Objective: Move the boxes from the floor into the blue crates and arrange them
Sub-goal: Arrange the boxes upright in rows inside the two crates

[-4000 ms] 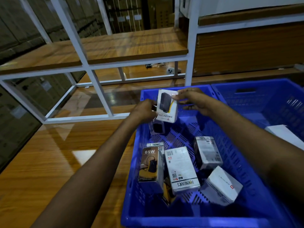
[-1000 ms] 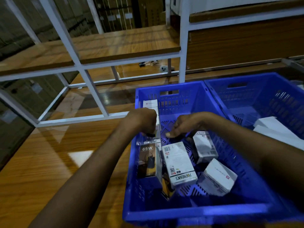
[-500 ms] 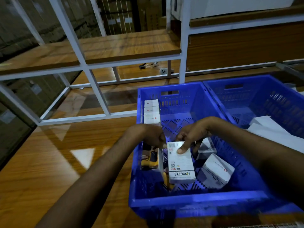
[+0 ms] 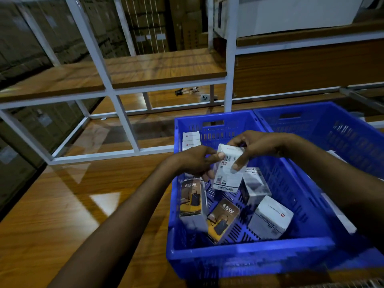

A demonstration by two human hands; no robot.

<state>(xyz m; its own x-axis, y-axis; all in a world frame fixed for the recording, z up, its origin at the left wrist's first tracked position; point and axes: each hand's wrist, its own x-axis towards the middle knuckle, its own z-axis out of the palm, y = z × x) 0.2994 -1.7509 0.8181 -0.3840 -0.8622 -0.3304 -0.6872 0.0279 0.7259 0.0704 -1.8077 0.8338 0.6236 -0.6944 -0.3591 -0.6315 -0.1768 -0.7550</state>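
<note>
Above the near blue crate (image 4: pixel 249 252) I hold a white barcoded box (image 4: pixel 227 175) with both hands. My left hand (image 4: pixel 193 163) pinches its left edge; my right hand (image 4: pixel 253 146) grips its top, a finger lying across its face. Below it in the crate lie loose boxes: two brown 65W boxes (image 4: pixel 192 202) (image 4: pixel 223 220), a grey box (image 4: pixel 256 187) and a white box (image 4: pixel 271 217). A few white boxes (image 4: pixel 191 139) stand lined up along the far left wall of the crate.
A second blue crate (image 4: pixel 324 125) adjoins on the right, with a white box (image 4: pixel 336 154) showing inside. Both crates sit on a wooden floor (image 4: pixel 52 215). A white metal rack (image 4: pixel 116 100) with wooden shelves stands behind, small items lying under it.
Both hands have lifted the white barcoded box up from the crate bottom. A second 65W box that lay beneath it now shows.
</note>
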